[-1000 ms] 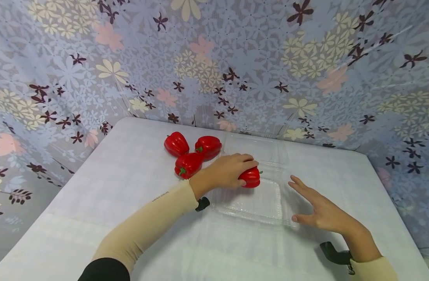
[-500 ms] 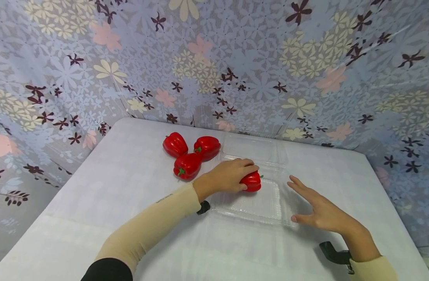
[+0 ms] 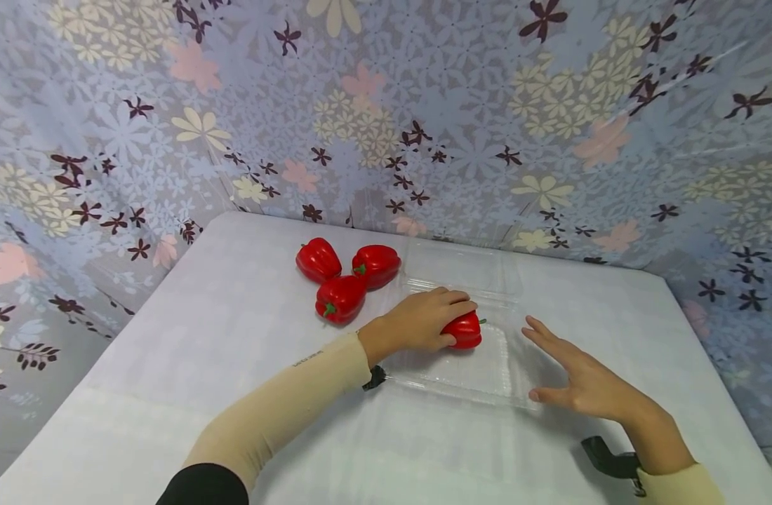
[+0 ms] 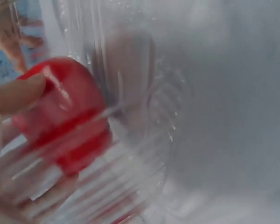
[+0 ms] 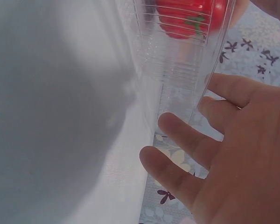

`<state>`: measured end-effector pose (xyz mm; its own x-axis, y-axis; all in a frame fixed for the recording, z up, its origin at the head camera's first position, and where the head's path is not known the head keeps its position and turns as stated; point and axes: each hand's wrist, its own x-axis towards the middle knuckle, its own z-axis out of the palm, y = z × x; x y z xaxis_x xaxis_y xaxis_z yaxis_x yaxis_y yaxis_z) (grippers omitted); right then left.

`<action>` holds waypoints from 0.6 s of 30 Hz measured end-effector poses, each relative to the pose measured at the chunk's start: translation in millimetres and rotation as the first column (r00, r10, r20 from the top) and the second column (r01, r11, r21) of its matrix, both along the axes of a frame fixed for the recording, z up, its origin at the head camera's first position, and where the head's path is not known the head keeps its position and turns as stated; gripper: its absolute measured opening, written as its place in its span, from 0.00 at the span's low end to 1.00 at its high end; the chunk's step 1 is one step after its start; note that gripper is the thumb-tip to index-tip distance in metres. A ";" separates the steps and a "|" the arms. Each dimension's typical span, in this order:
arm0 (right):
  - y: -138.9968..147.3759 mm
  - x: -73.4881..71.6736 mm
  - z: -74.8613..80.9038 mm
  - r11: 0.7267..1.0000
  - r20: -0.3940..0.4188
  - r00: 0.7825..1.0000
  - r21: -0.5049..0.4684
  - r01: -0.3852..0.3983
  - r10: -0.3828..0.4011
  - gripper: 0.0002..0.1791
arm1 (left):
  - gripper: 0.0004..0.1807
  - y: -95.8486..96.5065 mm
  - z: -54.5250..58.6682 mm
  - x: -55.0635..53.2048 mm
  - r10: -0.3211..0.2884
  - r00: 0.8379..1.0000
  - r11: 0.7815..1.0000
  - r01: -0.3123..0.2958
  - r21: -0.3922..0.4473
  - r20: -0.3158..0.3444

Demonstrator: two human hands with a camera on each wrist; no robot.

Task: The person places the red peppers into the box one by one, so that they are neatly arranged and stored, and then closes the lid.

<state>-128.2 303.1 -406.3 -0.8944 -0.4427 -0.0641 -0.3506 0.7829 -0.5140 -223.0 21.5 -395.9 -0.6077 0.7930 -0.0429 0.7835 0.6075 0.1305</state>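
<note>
My left hand (image 3: 427, 321) grips a red bell pepper (image 3: 465, 331) from above, its green stem pointing right. The pepper is within the clear plastic box (image 3: 481, 375); both wrist views show it through the box's ribbed wall. Whether it touches the bottom, I cannot tell. In the left wrist view, a thumb lies along one side of the pepper (image 4: 67, 116), with other fingers behind the wall. My right hand (image 3: 582, 379) is held with fingers spread beside the box's right wall. The right wrist view has its fingertips (image 5: 170, 123) close to that wall.
Three more red bell peppers lie together left of the box: one at the back left (image 3: 318, 260), one at the back right (image 3: 377, 266), one in front (image 3: 340, 299). The box's clear lid (image 3: 452, 266) lies folded back toward the flowered cloth wall (image 3: 361, 126). White cloth covers the table (image 3: 234, 337).
My left hand has carried the bell pepper slightly right and toward me within the box. The right hand stays nearly where it was, and the other peppers have not moved.
</note>
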 end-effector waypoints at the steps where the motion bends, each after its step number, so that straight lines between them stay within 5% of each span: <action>1: 0.1 -0.3 0.5 1.000 -0.003 1.000 -0.001 -0.002 0.002 0.52 | 0.38 0.7 -0.1 -0.1 0.000 1.000 1.000 0.000 0.001 -0.004; 18: -1.3 2.4 2.2 1.000 -0.030 1.000 -0.004 0.003 -0.003 0.50 | 0.38 17.7 -5.7 3.2 -0.002 0.999 1.000 0.002 0.012 -0.034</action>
